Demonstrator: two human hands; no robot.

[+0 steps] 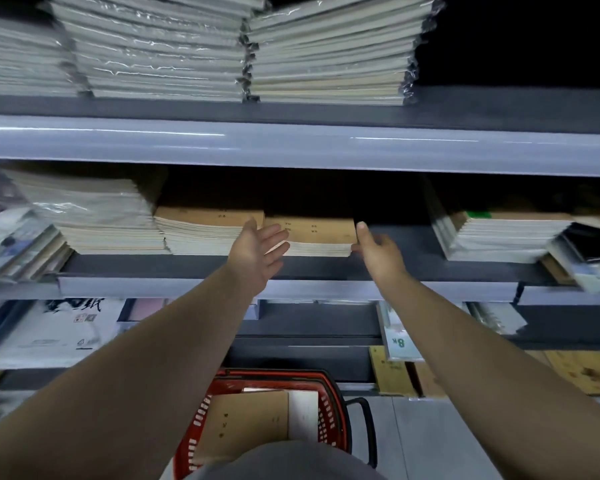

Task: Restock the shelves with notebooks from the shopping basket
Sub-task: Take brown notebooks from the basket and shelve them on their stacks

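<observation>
Head view. Both arms reach forward to the middle shelf point(482, 271). A low stack of brown-covered notebooks point(312, 233) lies flat on it, between the two hands, its long axis running left to right along the shelf front.

The left hand point(257, 251) is at the stack's left end with its fingers point(278, 237) straight and spread, palm turned toward the stack. It holds nothing. Whether it touches the covers or only hovers beside them cannot be told.

The right hand point(378, 251) is against the stack's right front corner, thumb upright along the end. Its other fingers are hidden behind the hand, so whether they grip the stack cannot be told.

A taller neighbouring stack point(205, 230) sits just left of the task stack, close behind the left hand. Dark open shelf lies to the right of the right hand.

The red basket point(326, 420) stands on the floor below, near the person's body, and a brown notebook point(246, 424) and other stock lie in it.

Judgement: placement of this batch is near done and restocking is unfinished. Both hands are about equally near the stack. The next move likely turns on squaring it against the neighbouring stack, pushing leftward along its long axis from the right hand's side.
</observation>
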